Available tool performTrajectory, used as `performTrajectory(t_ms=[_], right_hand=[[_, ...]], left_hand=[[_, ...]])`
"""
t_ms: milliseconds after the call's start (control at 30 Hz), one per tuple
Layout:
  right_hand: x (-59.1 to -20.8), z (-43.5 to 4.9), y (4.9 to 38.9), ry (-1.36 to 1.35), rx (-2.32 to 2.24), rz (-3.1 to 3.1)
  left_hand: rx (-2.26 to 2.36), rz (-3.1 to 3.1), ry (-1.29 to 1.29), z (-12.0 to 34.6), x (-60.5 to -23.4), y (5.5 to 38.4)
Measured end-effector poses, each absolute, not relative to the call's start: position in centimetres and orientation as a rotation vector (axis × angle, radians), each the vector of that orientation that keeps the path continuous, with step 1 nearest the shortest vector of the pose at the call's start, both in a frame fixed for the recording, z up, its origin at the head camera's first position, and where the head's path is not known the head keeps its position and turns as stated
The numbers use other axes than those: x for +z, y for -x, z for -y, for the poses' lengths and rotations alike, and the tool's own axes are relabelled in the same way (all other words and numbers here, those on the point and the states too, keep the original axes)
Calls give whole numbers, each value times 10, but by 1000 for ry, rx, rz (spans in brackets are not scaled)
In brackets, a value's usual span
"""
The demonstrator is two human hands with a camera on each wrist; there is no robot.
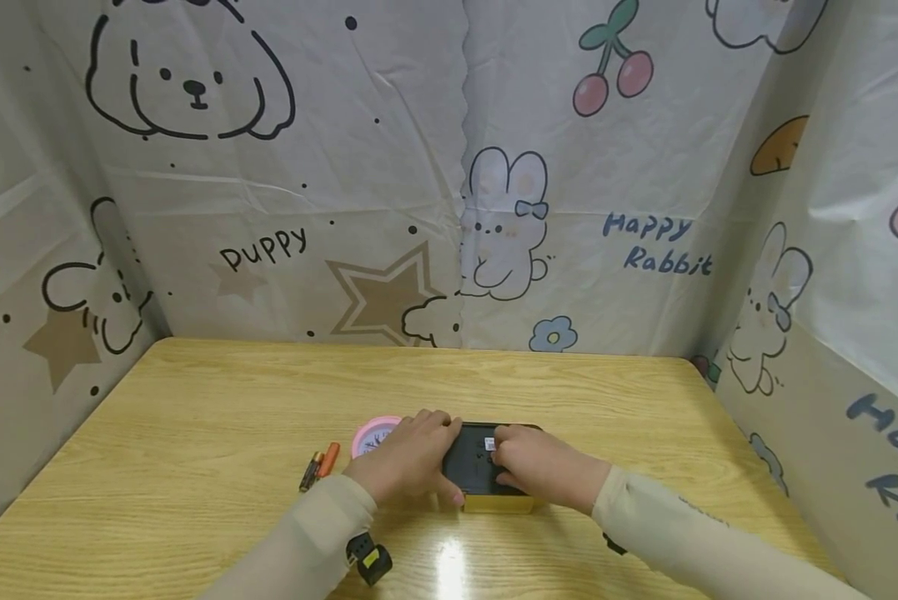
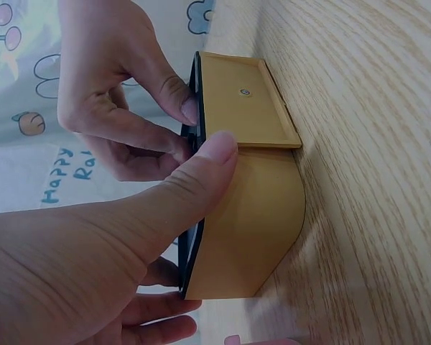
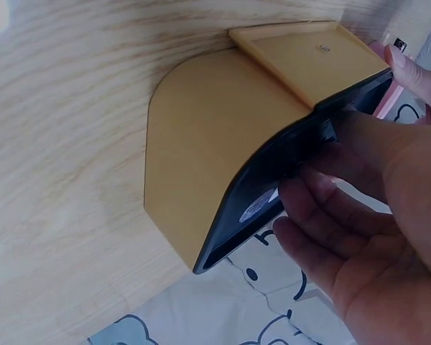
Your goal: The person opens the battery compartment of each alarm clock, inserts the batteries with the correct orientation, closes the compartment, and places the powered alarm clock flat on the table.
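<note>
A light wood-grained desk (image 1: pixel 231 383) fills the lower half of the head view, a patch of glare shining near its front. Pale cloth (image 1: pixel 388 158) surrounds it at the back and sides, printed with rabbits, a puppy, cherries, stars and the words "Puppy" and "Happy Rabbit".

Near the front middle of the desk sits a yellow case (image 1: pixel 497 503), its black recessed side (image 1: pixel 467 463) facing up. The left hand (image 1: pixel 413 454) grips the case's left end, thumb on the near yellow wall and fingers at the far edge. The right hand (image 1: pixel 542 463) has bent fingers inside the recess; whether they pinch anything cannot be told.

Only the head view shows the orange battery (image 1: pixel 329 459) and the dark batteries (image 1: pixel 311 472) lying left of the pink round clock (image 1: pixel 374 432), which the left hand partly covers. It also shows a small white label (image 1: pixel 489 444) in the recess. The left wrist view gives the raised rectangular panel (image 2: pixel 241 100) on the yellow wall, with a small round mark; the right wrist view reveals a pale round sticker (image 3: pixel 258 206) inside the recess.
</note>
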State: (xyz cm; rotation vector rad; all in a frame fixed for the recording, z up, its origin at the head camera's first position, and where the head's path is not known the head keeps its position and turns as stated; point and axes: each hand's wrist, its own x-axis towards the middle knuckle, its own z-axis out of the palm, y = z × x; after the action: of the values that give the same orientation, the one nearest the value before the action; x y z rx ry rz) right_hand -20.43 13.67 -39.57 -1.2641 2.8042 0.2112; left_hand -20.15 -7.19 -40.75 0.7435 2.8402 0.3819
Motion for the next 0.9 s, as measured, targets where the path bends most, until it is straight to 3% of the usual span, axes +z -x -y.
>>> performTrajectory(t_ms=[900], right_hand=[[-401,-140,200,1506,546,-2828]], left_hand=[[347,-2823,-752,71,-405,203]])
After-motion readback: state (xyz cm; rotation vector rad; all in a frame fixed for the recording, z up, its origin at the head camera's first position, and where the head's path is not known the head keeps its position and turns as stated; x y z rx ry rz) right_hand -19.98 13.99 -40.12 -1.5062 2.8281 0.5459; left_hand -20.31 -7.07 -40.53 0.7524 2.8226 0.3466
